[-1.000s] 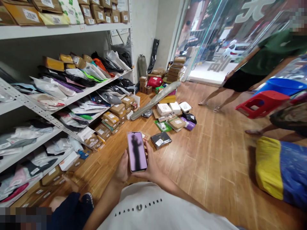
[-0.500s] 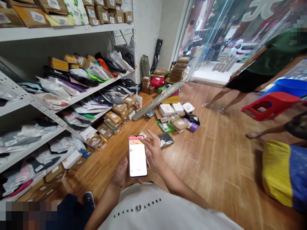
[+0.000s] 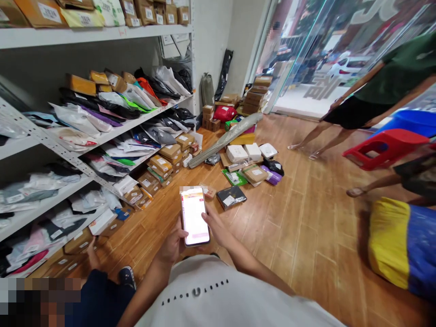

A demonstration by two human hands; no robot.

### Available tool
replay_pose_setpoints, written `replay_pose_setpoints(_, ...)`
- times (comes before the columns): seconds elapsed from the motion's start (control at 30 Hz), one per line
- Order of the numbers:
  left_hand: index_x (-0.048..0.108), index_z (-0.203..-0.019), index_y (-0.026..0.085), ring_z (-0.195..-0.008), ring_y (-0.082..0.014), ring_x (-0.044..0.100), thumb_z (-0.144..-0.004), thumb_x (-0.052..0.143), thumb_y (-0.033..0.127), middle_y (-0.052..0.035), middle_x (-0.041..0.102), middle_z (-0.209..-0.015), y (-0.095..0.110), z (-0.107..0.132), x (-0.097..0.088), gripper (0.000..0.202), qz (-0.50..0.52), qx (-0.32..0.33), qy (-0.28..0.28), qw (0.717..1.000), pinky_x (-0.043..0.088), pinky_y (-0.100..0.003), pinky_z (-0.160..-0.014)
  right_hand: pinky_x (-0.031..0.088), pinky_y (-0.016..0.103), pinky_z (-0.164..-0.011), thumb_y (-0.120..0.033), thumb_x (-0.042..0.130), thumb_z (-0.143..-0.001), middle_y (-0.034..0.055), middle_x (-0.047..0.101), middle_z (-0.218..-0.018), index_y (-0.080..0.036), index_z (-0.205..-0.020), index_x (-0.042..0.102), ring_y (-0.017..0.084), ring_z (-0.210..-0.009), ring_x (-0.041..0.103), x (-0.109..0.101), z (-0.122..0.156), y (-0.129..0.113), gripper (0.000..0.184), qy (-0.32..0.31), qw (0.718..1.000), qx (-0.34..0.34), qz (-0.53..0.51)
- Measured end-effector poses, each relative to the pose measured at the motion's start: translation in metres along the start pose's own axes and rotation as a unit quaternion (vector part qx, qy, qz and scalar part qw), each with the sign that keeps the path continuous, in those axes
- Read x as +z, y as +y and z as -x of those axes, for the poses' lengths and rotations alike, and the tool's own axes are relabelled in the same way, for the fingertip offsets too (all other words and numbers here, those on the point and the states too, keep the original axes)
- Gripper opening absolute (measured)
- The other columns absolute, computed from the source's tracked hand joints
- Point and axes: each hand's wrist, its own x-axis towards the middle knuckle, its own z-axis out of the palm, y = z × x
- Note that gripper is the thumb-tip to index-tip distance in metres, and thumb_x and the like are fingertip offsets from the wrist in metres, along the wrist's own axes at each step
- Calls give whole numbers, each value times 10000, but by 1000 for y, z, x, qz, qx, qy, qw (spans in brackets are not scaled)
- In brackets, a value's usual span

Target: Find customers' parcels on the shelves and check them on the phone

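Observation:
A smartphone [image 3: 195, 218] with a bright, mostly white screen is held upright in front of my chest. Round its left edge my left hand [image 3: 173, 243] is closed, the thumb on the lower left of the screen. My right hand [image 3: 217, 225] grips the right edge, its thumb at the side of the glass. The fingers behind the phone are hidden. Beyond the phone, a black flat parcel [image 3: 231, 197] and a small brown box [image 3: 207, 191] lie on the wooden floor.
White shelves [image 3: 102, 36] full of parcels line the left. A long wrapped roll [image 3: 225, 141] lies across piled parcels. A person in a green shirt [image 3: 398, 68] stands right, near a red stool [image 3: 384, 147] and a yellow-blue sack [image 3: 390, 243]. Another person's hand [image 3: 91, 254] touches low boxes.
My right hand has come down from above the screen's upper right to grip the phone's right side. My left thumb has moved onto the screen, whose display has changed.

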Motion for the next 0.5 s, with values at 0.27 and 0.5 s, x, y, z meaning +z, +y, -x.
replay_pose_setpoints(0.27, 271, -1553, 298, -1263, -367, 540, -612, 675, 99, -115, 577, -1416, 8, 1, 7, 1044, -78, 4, 12, 997, 555, -491, -944, 545, 441, -914, -248, 459, -747, 79, 647, -1218, -218, -1347, 497, 272, -1094, 614, -1, 6, 6, 602, -7, 1000, 27, 1)
replay_pose_setpoints(0.5, 319, -1539, 296, -1287, -370, 528, -636, 657, 93, -89, 600, -1399, 5, 1, 3, 986, -52, 12, -11, 998, 470, -500, -1048, 527, 440, -937, -217, 522, -629, 54, 628, -1256, -249, -1392, 439, 274, -1174, 572, -4, 9, -4, 768, -54, 998, 19, -10)
